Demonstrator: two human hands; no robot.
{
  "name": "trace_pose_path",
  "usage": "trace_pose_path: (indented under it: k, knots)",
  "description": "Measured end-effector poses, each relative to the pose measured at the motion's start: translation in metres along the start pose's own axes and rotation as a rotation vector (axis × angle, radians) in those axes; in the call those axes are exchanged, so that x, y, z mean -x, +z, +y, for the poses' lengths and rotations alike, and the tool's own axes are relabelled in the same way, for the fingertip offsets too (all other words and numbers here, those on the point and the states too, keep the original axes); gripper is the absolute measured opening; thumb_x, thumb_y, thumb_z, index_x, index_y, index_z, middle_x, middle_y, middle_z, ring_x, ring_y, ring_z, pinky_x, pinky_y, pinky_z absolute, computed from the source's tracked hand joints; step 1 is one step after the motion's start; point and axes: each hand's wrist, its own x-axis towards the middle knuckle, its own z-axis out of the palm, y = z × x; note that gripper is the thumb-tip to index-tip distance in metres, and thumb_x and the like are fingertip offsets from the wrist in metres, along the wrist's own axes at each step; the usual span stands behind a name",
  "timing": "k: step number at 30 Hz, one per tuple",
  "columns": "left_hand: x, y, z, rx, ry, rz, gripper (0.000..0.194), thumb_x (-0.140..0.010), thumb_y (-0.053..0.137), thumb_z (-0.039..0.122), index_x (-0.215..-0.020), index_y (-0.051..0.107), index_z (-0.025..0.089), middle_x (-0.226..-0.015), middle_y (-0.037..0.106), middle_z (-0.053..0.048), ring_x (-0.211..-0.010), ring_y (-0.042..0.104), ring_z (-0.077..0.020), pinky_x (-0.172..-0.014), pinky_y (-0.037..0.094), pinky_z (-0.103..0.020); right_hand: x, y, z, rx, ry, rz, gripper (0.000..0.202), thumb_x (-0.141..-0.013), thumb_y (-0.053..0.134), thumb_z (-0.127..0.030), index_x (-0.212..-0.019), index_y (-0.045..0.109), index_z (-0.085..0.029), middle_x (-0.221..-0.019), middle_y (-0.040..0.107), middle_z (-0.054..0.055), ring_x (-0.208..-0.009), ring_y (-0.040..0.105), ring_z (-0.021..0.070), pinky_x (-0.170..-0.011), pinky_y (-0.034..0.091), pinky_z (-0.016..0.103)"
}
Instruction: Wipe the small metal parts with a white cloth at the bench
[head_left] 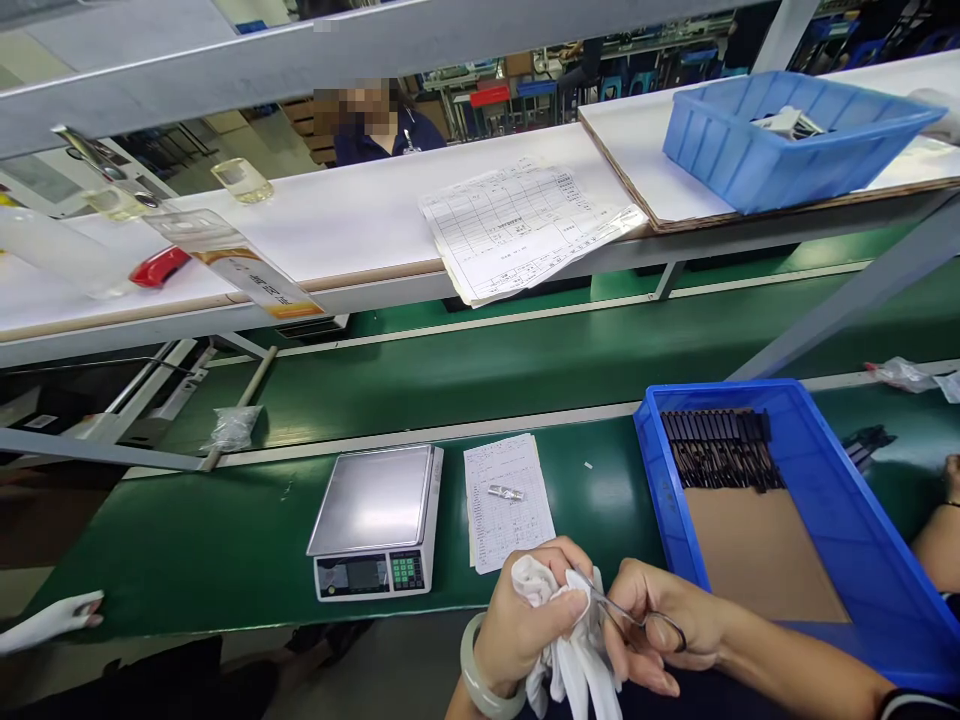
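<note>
My left hand (529,615) is closed around a white cloth or glove (574,665), low in the middle of the view. My right hand (660,625) grips small metal scissors (637,618), whose tips touch the cloth at my left fingers. Just beyond my hands lies a paper form (506,500) on the green belt, with a small metal piece (505,492) on it. A blue bin (840,540) to the right holds a row of dark thin parts (720,450) on a brown cardboard sheet.
A digital scale (375,520) stands left of the form. A raised white shelf (360,220) carries papers (525,230), a second blue bin (787,135), a red object (159,266) and clear cups. Another person sits behind the shelf. A gloved hand (52,620) rests at far left.
</note>
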Motion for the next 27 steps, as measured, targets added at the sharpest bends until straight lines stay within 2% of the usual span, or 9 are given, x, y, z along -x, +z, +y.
trace_pose_path:
  k: [3,5,9,12,15,18,21,24,27]
  knots:
    - [0.000,-0.003,0.001,0.003,0.009,-0.023,0.032,-0.071,0.072,0.031,-0.059,0.048,0.014,-0.071,0.054,-0.002,-0.054,0.042,-0.0067,-0.054,0.033,-0.022,0.003,-0.005,0.006,-0.031,0.027,0.013,0.052,-0.062,0.079,-0.054,-0.065,0.060,-0.006,-0.041,0.049,-0.003,-0.026,0.037,0.0045,-0.026,0.026,0.014]
    - [0.000,-0.004,0.002,-0.017,0.013,-0.048,0.032,-0.071,0.072,0.031,-0.059,0.048,0.014,-0.070,0.055,-0.002,-0.056,0.043,-0.0078,-0.055,0.034,-0.022,0.005,-0.006,0.009,-0.039,0.044,0.009,0.051,-0.064,0.079,-0.053,-0.065,0.059,-0.006,-0.043,0.051,-0.002,-0.027,0.039,0.0050,-0.026,0.028,0.014]
    - [-0.001,-0.004,0.004,-0.068,-0.021,-0.132,0.033,-0.071,0.072,0.031,-0.057,0.048,0.013,-0.070,0.055,-0.004,-0.058,0.045,-0.0087,-0.057,0.034,-0.023,0.007,-0.002,0.009,-0.101,0.051,-0.087,0.064,-0.060,0.076,-0.063,-0.076,0.062,-0.002,-0.055,0.056,0.003,-0.040,0.050,0.0067,-0.036,0.040,0.014]
    - [-0.002,-0.004,0.004,-0.069,-0.059,-0.181,0.031,-0.070,0.072,0.030,-0.057,0.049,0.013,-0.072,0.056,-0.006,-0.058,0.045,-0.0092,-0.057,0.034,-0.024,0.005,0.003,0.008,-0.149,0.051,-0.114,0.067,-0.057,0.078,-0.064,-0.077,0.064,-0.002,-0.059,0.057,0.004,-0.046,0.052,0.0068,-0.043,0.045,0.014]
    - [-0.002,-0.004,0.003,-0.053,-0.117,-0.206,0.031,-0.068,0.072,0.031,-0.057,0.049,0.013,-0.072,0.056,-0.006,-0.056,0.043,-0.0089,-0.055,0.033,-0.024,0.004,0.006,0.013,-0.153,0.034,-0.093,0.066,-0.056,0.078,-0.064,-0.074,0.064,-0.002,-0.056,0.056,0.004,-0.042,0.050,0.0065,-0.038,0.042,0.014]
    - [-0.002,-0.004,0.004,-0.049,-0.157,-0.217,0.034,-0.066,0.073,0.033,-0.057,0.047,0.014,-0.070,0.055,-0.005,-0.055,0.042,-0.0086,-0.053,0.031,-0.024,0.005,0.004,0.020,-0.143,-0.006,-0.062,0.065,-0.058,0.077,-0.065,-0.070,0.063,-0.003,-0.049,0.054,0.002,-0.033,0.044,0.0060,-0.029,0.034,0.014]
    - [-0.002,-0.006,0.005,-0.060,-0.146,-0.232,0.036,-0.066,0.073,0.033,-0.055,0.044,0.014,-0.068,0.054,-0.004,-0.054,0.040,-0.0079,-0.052,0.030,-0.024,0.006,0.001,0.025,-0.130,-0.015,-0.071,0.054,-0.062,0.079,-0.055,-0.062,0.059,-0.006,-0.042,0.050,-0.001,-0.027,0.039,0.0059,-0.025,0.027,0.014]
    - [-0.003,-0.010,0.005,-0.098,-0.109,-0.256,0.036,-0.066,0.072,0.031,-0.056,0.041,0.015,-0.067,0.055,-0.004,-0.056,0.041,-0.0085,-0.054,0.031,-0.024,0.007,-0.002,0.026,-0.120,0.021,-0.061,0.046,-0.065,0.080,-0.047,-0.058,0.056,-0.008,-0.041,0.049,-0.002,-0.025,0.037,0.0050,-0.025,0.028,0.014]
    - [-0.005,-0.013,0.003,-0.116,-0.127,-0.299,0.034,-0.067,0.072,0.029,-0.056,0.042,0.015,-0.069,0.056,-0.004,-0.056,0.042,-0.0088,-0.055,0.032,-0.024,0.008,-0.002,0.027,-0.133,0.044,-0.083,0.058,-0.059,0.078,-0.061,-0.066,0.060,-0.006,-0.049,0.055,0.001,-0.033,0.046,0.0066,-0.029,0.035,0.014]
